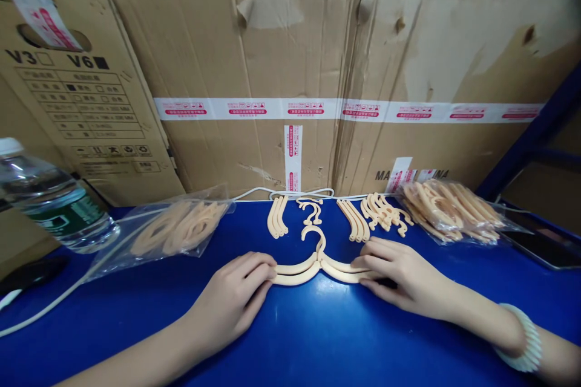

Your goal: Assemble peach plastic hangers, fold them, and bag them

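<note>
A cream plastic hanger [320, 259] lies on the blue table, its hook upward and its paired curved arms spread to both sides. My left hand [238, 290] is closed around the left end of the arms. At the right end, my right hand [397, 272] pinches the arms between thumb and fingers. Both hands hide the hanger's tips. Just behind it are loose curved arm pieces [278, 216], a second row of arm pieces [353, 221], a few hooks [311, 210] and a pile of hooks [385, 211].
A clear bag of hanger parts [181, 227] lies at left, and another bag [454, 208] at right. A water bottle [54, 205], a dark mouse [34, 275] and a white cable [49, 314] are on the left. Cardboard boxes [254, 60] wall the back; a dark device [540, 242] sits right.
</note>
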A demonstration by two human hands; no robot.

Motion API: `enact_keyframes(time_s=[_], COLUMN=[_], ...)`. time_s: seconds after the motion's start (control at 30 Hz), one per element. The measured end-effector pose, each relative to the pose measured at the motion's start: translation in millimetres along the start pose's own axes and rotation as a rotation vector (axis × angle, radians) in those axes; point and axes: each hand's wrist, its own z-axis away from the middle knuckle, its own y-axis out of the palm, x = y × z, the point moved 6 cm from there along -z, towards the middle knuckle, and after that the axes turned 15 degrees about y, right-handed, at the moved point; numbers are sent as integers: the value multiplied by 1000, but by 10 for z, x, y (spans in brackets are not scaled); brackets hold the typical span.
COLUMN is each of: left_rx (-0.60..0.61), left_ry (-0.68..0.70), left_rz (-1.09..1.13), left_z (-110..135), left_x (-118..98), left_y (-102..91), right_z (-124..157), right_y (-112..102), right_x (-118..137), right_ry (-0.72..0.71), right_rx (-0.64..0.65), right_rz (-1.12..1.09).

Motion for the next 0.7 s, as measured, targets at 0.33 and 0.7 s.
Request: enact_keyframes(time_s=[0.33, 0.7], left_rx=[-27, -54], left_ry=[-42, -92], left_rz=[-24, 39], left_z=[22, 15], left_x=[81, 118], left_y=[3, 5], right_z=[-7, -9], right_y=[115, 122], right_x=[-30, -47], right_ry=[21, 23], right_rx=[-115, -150], right_rz=[60, 37])
